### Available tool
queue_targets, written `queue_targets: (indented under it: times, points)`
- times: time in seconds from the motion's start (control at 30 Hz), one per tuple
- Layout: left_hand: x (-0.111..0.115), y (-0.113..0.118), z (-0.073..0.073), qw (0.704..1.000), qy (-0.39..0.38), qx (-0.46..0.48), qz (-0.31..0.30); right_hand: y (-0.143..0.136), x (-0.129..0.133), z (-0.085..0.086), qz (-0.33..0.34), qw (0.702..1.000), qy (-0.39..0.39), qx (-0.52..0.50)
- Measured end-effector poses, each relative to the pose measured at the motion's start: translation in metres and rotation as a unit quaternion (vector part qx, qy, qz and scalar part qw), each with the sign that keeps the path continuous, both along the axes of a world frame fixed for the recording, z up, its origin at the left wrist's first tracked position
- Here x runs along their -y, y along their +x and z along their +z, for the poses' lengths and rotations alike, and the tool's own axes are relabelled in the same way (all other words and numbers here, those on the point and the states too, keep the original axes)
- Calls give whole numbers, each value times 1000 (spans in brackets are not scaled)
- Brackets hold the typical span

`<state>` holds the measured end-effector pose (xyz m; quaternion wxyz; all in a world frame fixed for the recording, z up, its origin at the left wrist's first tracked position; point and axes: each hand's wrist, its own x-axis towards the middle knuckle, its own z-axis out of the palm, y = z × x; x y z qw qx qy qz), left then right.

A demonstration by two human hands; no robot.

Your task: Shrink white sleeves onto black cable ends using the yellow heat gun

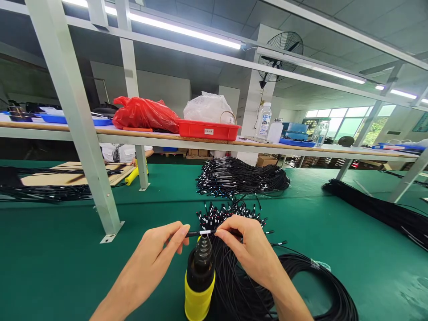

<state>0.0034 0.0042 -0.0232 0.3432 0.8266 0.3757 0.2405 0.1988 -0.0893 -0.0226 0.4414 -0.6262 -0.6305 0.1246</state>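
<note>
A thin black cable (pixel 194 233) with a white sleeve (pixel 205 232) on it is stretched level between my hands. My left hand (pixel 160 252) pinches its left end, and my right hand (pixel 245 243) pinches it just right of the sleeve. Directly under the sleeve stands a yellow and black heat gun (pixel 199 285), its coiled metal nozzle pointing up. The sleeve is at the nozzle's tip; whether they touch I cannot tell. Behind and below my right hand lies a bundle of black cables (pixel 227 267) with many white-marked ends.
A second cable pile (pixel 244 176) lies farther back on the green table (pixel 160 191). More cables (pixel 377 209) lie at right. A metal post (pixel 83 133) rises at left. The shelf holds a red tray (pixel 209 129), a red bag (pixel 145 115) and bottles (pixel 265 120). Another person (pixel 122 153) sits beyond.
</note>
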Motion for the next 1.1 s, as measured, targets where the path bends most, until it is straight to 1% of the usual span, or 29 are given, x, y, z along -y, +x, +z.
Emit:
queue_targets:
  times: [0.13,0.37,0.63,0.73,0.87,1.0,1.1]
  points:
    - [-1,0,-2,1000,16,0,-6,0,-1,0,8,1000,8,-6]
    - [0,2,1,998,49,28,3,-1,-3,2,-11,1000,14,-21]
    - [1,-1,-2,999,50,13,13,-3,0,0,11,1000,-17,14]
    - [1,-1,-1,999,45,22,6,-6,-1,0,13,1000,-8,1]
    - [2,-1,2,998,63,32,-1,-7,-2,2,9,1000,6,-22]
    - [4,-1,2,998,55,13,9,-7,0,0,8,1000,-11,5]
    - [4,-1,0,998,56,18,10,-8,3,0,13,1000,-12,14]
